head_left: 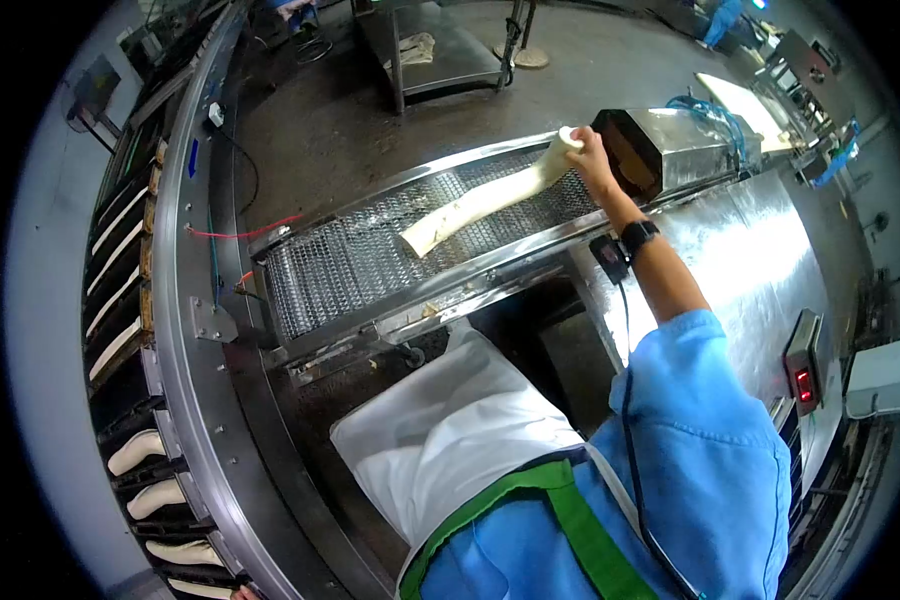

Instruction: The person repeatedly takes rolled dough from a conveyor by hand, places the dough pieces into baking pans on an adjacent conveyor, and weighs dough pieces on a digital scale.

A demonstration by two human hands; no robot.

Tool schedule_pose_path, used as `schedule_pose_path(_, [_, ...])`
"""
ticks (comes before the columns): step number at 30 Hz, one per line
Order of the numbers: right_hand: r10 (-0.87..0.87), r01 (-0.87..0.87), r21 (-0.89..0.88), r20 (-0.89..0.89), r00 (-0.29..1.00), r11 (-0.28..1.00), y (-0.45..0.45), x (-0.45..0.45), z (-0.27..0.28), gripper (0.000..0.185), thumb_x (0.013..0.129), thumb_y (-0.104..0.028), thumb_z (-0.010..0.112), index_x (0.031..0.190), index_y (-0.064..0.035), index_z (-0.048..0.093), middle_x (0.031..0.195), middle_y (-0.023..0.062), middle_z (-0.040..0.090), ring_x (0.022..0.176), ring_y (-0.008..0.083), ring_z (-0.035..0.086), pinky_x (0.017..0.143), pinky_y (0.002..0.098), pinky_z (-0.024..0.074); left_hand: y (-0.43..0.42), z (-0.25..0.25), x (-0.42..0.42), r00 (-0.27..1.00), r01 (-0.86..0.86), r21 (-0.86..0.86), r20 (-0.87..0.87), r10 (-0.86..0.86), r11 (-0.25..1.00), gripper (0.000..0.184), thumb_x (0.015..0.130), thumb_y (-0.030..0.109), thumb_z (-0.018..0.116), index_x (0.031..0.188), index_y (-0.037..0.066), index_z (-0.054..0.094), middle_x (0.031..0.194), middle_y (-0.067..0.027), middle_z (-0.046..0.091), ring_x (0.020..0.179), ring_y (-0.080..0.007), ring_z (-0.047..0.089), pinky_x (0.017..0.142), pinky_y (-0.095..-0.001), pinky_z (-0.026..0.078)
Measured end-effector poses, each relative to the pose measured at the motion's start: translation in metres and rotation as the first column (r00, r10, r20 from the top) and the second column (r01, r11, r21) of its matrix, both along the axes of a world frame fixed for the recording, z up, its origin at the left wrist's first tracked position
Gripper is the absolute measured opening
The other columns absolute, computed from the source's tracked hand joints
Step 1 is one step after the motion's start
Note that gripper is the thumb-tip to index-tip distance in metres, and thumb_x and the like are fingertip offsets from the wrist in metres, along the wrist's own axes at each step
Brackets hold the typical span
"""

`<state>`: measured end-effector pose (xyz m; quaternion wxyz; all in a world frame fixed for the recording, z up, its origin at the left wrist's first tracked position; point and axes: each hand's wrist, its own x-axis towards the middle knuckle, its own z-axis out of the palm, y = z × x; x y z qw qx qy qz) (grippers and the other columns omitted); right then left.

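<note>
Dough strip (pixel 485 208) stretches over the mesh belt (pixel 342 268), one end gripped by the right hand (pixel 591 160). Left hand (pixel 243 593), barely in view, is well apart from the mesh belt; grip indeterminable.

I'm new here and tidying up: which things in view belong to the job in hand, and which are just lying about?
Likely in the job:
long dough-like strip, in the right hand
mesh conveyor beneath it
similar pieces along the left

Apparently lying about:
crumpled cloth, on a metal stand in the background
</note>
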<state>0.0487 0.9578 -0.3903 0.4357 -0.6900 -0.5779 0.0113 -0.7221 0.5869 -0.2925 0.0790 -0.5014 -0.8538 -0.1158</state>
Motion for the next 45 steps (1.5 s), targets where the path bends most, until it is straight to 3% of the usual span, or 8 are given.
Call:
schedule_pose_path(16, [0.383, -0.387, -0.168, -0.060, 0.922, 0.907, -0.022, -0.106, 0.059, 0.081, 0.058, 0.002, 0.065, 0.125, -0.0124, 0.023, 0.098, 0.0113, 0.049, 0.091, 0.0262, 0.048, 0.076, 0.0339, 0.0427, -0.021, 0.041, 0.009, 0.998, 0.046, 0.046, 0.034, -0.048, 0.998, 0.027, 0.082, 0.021, 0.049, 0.080, -0.006, 0.054, 0.080, -0.0198, 0.052, 0.075, -0.0320, 0.045, 0.072, -0.0387, 0.036])
schedule_pose_path(26, [0.382, -0.329, -0.413, 0.048, 0.923, 0.849, -0.020, -0.139, 0.061, 0.031, 0.068, -0.012, 0.063, 0.094, -0.0012, 0.051, 0.081, 0.0098, 0.050, 0.079, 0.0250, 0.052, 0.068, 0.0294, 0.0434, -0.029, 0.027, -0.014, 0.996, 0.076, 0.113, 0.035, -0.081, 0.991, 0.025, 0.080, 0.020, 0.053, 0.084, -0.005, 0.055, 0.081, -0.0184, 0.053, 0.079, -0.0310, 0.046, 0.074, -0.0380, 0.036])
schedule_pose_path(28, [0.277, -0.432, -0.220, -0.505, 0.817, 0.875, -0.044, -0.135, 0.085, 0.028, 0.073, -0.025, 0.060, 0.090, -0.0037, 0.054, 0.083, 0.0087, 0.057, 0.072, 0.0155, 0.053, 0.062, 0.0270, 0.0431, -0.028, 0.032, -0.007, 0.990, 0.140, 0.143, -0.038, -0.136, 0.980, 0.025, 0.080, 0.021, 0.052, 0.087, -0.003, 0.056, 0.080, -0.0171, 0.054, 0.077, -0.0301, 0.048, 0.072, -0.0378, 0.038])
schedule_pose_path(33, [0.218, -0.224, 0.061, -0.571, 0.791, 0.973, -0.097, -0.087, 0.198, 0.028, 0.074, -0.023, 0.057, 0.091, -0.0010, 0.053, 0.085, 0.0093, 0.056, 0.078, 0.0164, 0.055, 0.065, 0.0280, 0.0462, -0.014, 0.033, -0.005, 0.989, 0.042, 0.140, -0.148, -0.022, 0.989, 0.029, 0.080, 0.028, 0.052, 0.079, -0.001, 0.055, 0.075, -0.0148, 0.052, 0.068, -0.0295, 0.047, 0.063, -0.0388, 0.039])
schedule_pose_path(38, [-0.096, 0.144, 0.314, -0.161, 0.982, 0.939, -0.151, 0.078, 0.326, 0.045, 0.073, -0.031, 0.060, 0.104, -0.0001, 0.049, 0.088, 0.0065, 0.056, 0.082, 0.0142, 0.053, 0.069, 0.0284, 0.0441, 0.081, 0.071, 0.051, 0.811, 0.106, 0.222, -0.584, 0.045, 0.969, 0.026, 0.080, 0.030, 0.049, 0.081, 0.005, 0.054, 0.079, -0.0133, 0.051, 0.073, -0.0310, 0.048, 0.067, -0.0403, 0.037])
schedule_pose_path(39, [-0.220, 0.232, 0.288, -0.075, 0.973, 0.929, -0.164, 0.090, 0.350, 0.046, 0.072, -0.032, 0.060, 0.105, -0.0013, 0.049, 0.090, 0.0062, 0.056, 0.083, 0.0144, 0.053, 0.071, 0.0285, 0.0430, 0.103, 0.055, 0.017, 0.991, 0.067, 0.154, -0.122, -0.048, 0.986, 0.031, 0.084, 0.026, 0.044, 0.089, -0.003, 0.053, 0.093, -0.0159, 0.054, 0.086, -0.0301, 0.050, 0.075, -0.0357, 0.039])
schedule_pose_path(41, [-0.492, 0.430, 0.285, 0.199, 0.847, 0.856, -0.189, 0.101, 0.370, 0.044, 0.073, -0.034, 0.059, 0.105, -0.0058, 0.051, 0.097, 0.0062, 0.055, 0.089, 0.0171, 0.052, 0.075, 0.0297, 0.0413, 0.142, 0.015, -0.015, 0.863, 0.483, 0.204, -0.278, -0.423, 0.851, 0.021, 0.080, 0.016, 0.049, 0.090, -0.002, 0.052, 0.098, -0.0192, 0.051, 0.095, -0.0312, 0.047, 0.079, -0.0372, 0.037])
schedule_pose_path(45, [-0.430, 0.388, 0.231, 0.697, 0.573, 0.892, -0.213, 0.229, 0.312, 0.044, 0.074, -0.033, 0.057, 0.111, -0.0105, 0.047, 0.103, 0.0098, 0.053, 0.091, 0.0244, 0.050, 0.079, 0.0324, 0.0376, 0.186, 0.002, 0.051, 0.917, 0.384, 0.174, -0.182, -0.354, 0.907, 0.022, 0.068, 0.005, 0.057, 0.090, 0.006, 0.057, 0.102, -0.0138, 0.052, 0.100, -0.0272, 0.045, 0.087, -0.0360, 0.031])
